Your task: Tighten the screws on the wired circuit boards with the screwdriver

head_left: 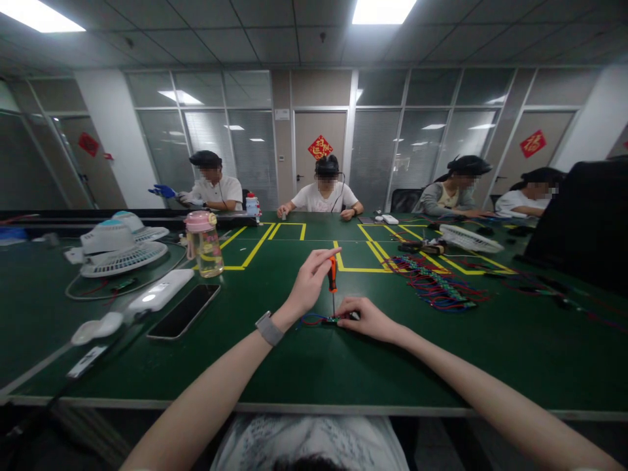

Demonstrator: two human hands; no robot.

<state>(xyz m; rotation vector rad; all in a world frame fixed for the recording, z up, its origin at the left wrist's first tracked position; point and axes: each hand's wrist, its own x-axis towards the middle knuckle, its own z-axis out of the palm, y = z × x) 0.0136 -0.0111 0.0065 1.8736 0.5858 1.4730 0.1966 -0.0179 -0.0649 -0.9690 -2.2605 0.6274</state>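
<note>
My left hand [308, 285] pinches the orange handle of a small screwdriver [332, 275] and holds it upright, tip down. The tip rests on a small green terminal block with red and blue wires [321, 320] lying on the green table [304, 366]. My right hand [366, 317] lies on the table with its fingers closed on the right end of that wired block. A grey watch band sits on my left wrist.
A black phone [185, 311] and white power bank [160, 292] lie at left, by two white desk fans [120, 252] and a pink-lidded bottle [203, 243]. A pile of wired terminal blocks [434, 282] lies at right. Several people sit along the far side.
</note>
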